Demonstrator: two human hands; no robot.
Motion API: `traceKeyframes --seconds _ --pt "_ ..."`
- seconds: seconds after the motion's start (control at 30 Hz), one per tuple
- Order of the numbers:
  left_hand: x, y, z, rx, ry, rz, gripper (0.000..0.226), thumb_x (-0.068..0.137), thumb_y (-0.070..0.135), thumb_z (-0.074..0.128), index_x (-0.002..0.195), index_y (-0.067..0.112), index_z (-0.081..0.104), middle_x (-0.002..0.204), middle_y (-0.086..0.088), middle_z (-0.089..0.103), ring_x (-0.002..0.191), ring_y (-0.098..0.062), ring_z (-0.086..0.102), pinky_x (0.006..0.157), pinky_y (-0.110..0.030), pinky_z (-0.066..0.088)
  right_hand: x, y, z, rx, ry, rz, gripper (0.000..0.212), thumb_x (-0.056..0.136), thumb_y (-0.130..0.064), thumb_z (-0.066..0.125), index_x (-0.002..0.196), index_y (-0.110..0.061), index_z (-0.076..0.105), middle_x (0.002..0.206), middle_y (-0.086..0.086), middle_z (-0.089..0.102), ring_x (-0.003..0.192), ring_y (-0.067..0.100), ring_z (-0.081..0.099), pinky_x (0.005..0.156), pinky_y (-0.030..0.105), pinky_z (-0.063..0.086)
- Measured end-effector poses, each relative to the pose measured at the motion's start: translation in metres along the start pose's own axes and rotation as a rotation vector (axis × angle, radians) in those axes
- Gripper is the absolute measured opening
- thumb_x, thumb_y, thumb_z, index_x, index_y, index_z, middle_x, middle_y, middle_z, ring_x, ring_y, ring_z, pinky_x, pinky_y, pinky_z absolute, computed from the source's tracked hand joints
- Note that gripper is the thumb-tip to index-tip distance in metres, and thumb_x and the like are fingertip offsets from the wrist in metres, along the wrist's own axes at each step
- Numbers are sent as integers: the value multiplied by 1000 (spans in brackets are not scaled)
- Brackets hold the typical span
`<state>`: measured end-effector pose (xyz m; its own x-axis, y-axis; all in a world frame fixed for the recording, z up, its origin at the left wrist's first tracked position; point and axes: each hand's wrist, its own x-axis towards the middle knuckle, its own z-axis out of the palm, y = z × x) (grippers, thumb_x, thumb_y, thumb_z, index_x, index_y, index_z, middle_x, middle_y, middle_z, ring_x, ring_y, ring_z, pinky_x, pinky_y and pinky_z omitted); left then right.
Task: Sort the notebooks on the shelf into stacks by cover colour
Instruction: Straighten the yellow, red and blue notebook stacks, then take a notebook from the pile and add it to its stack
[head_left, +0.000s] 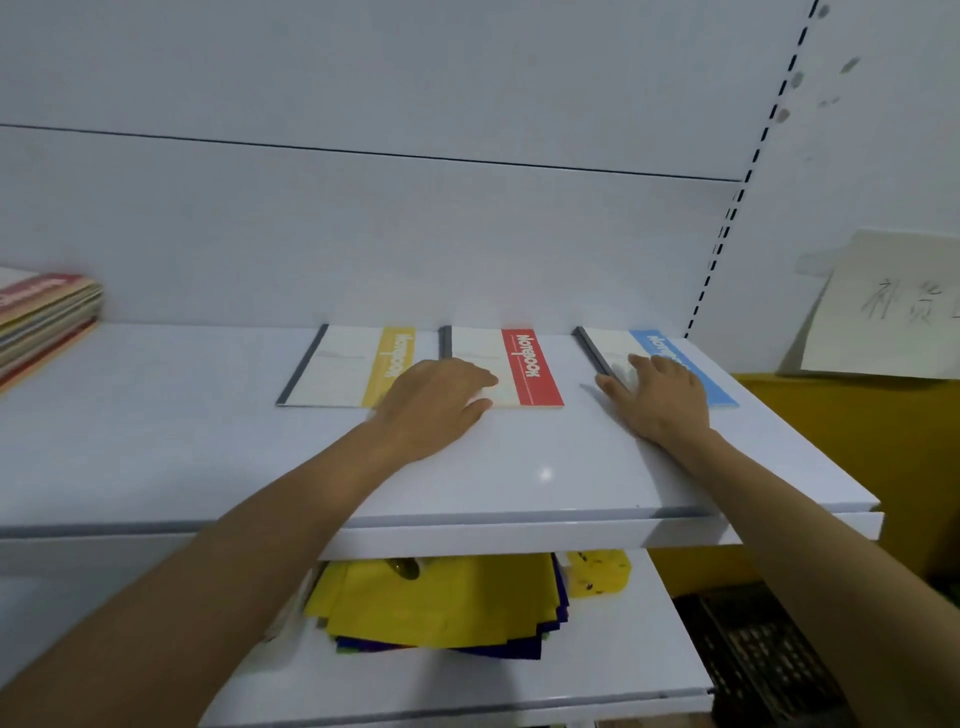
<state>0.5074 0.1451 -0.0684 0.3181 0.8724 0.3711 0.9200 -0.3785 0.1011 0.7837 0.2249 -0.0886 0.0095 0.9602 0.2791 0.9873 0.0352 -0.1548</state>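
As left hand (436, 402) touches shelf's (519, 470) red notebook (532, 369), right hand (661, 396) blue notebook (656, 341).

Shelf (208, 415) bears yellow notebook (343, 366), red notebook (530, 366), blue notebook (610, 345), mixed stack (47, 317).

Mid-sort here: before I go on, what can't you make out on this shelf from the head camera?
All head view.
How many notebooks lie under the yellow notebook, red notebook and blue notebook: hidden by the top covers.
Red cover's near left corner: under the left hand. Blue cover's middle: under the right hand.
Mixed stack: cut off by the left edge.
Handwritten note: blurred, cut by the right edge.
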Motion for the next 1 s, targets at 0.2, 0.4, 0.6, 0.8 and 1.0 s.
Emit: traceKeyframes --seconds 0.2,0.4,0.6,0.8,1.0 --pt "-67 -57 -54 151 24 -53 41 98 34 43 138 25 46 141 5 49 130 -16 41 103 -32 32 -35 -95 -30 132 72 -149 62 91 -59 44 138 -18 43 140 9 48 122 29 48 100 45 39" --pt "-178 -128 -118 192 27 -148 43 99 37 42 140 26 43 143 6 46 131 -15 39 104 -33 32 -91 -238 -43 185 93 -348 52 91 -46 54 133 -16 48 134 10 52 121 29 48 95 38 40" --pt "-301 -210 -163 239 37 -263 44 98 39 43 140 27 43 143 8 46 131 -14 39 103 -32 33 -166 -395 -30 156 89 -566 47 93 -45 50 131 -18 50 133 7 54 120 27 49 95 37 40" --pt "-372 -278 -195 144 80 -473 42 96 39 46 137 29 46 138 7 51 126 -16 43 99 -36 40 -222 -502 -27 180 98 -810 39 93 -41 51 126 -19 57 129 4 58 116 24 52 95 36 41" --pt "-379 -326 -192 -122 235 -626 33 94 39 52 124 27 57 125 10 60 113 -10 55 90 -33 47 -222 -566 -28 237 188 -955 33 92 -38 54 117 -18 63 120 2 64 106 22 58 86 34 47"
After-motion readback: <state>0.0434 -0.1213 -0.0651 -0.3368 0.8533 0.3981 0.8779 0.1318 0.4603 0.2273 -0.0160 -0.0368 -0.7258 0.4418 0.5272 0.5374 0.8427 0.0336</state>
